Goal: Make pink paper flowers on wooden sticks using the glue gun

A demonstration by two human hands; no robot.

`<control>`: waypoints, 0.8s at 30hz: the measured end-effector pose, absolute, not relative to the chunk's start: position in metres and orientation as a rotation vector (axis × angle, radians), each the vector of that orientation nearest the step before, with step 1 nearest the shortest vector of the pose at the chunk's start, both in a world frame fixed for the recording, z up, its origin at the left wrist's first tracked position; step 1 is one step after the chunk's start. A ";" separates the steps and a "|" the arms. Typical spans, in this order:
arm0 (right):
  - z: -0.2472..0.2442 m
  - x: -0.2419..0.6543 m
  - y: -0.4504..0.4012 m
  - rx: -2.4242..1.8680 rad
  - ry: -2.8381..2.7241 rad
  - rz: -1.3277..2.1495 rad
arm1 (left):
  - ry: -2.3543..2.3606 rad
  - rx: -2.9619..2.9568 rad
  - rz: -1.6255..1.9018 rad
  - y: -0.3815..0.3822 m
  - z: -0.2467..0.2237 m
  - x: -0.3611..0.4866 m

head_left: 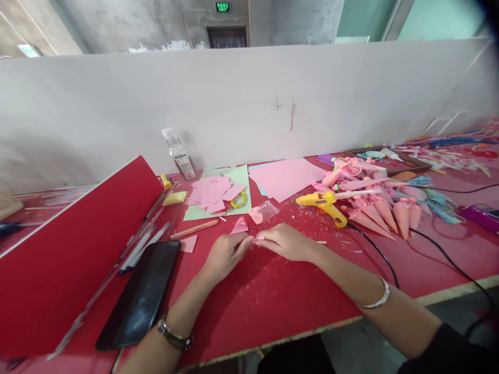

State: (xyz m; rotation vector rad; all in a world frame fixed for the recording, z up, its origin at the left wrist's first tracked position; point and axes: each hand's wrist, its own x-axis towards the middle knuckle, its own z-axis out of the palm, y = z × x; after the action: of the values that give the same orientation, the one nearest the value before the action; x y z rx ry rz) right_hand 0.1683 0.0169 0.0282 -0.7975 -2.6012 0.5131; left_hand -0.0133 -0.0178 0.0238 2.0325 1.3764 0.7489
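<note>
My left hand point(225, 255) and my right hand point(290, 242) meet low over the red tabletop, fingers closed. Between their fingertips is a small pink piece point(259, 239), pinched from both sides; whether it is paper or clay I cannot make out. Just beyond my left fingers lies a folded bit of pink paper point(240, 225). Behind my right hand is a clear plastic bag point(268, 210) beside a pink lump point(255, 215). A flat pink paper square point(188, 244) and a wooden stick point(195, 229) lie to the left.
A yellow glue gun point(325, 203) with a black cord lies right, by a pile of pink cones point(374, 210). Pink paper pieces point(210, 191) rest on a green sheet. Left are a black tablet-like slab point(142, 296) and a red board point(86, 249). A bottle point(181, 158) stands behind.
</note>
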 end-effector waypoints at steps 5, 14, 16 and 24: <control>0.031 0.172 0.019 -0.692 -2.503 1.022 | 1.320 2.229 0.728 -0.018 0.027 -0.018; 0.023 0.165 0.015 -0.874 -2.706 0.056 | 1.322 1.576 0.695 -0.015 0.021 -0.014; 0.023 0.163 0.012 -0.807 -2.745 -0.145 | 1.258 1.409 0.647 -0.015 0.023 -0.015; 0.028 0.163 0.010 -0.890 -2.659 0.171 | 1.259 1.621 0.763 -0.017 0.026 -0.014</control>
State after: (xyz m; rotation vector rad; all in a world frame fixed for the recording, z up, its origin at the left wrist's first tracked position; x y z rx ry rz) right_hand 0.1625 0.0105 0.0278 -0.8904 -2.6585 0.1706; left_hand -0.0137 -0.0166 0.0258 1.6213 1.2592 0.7627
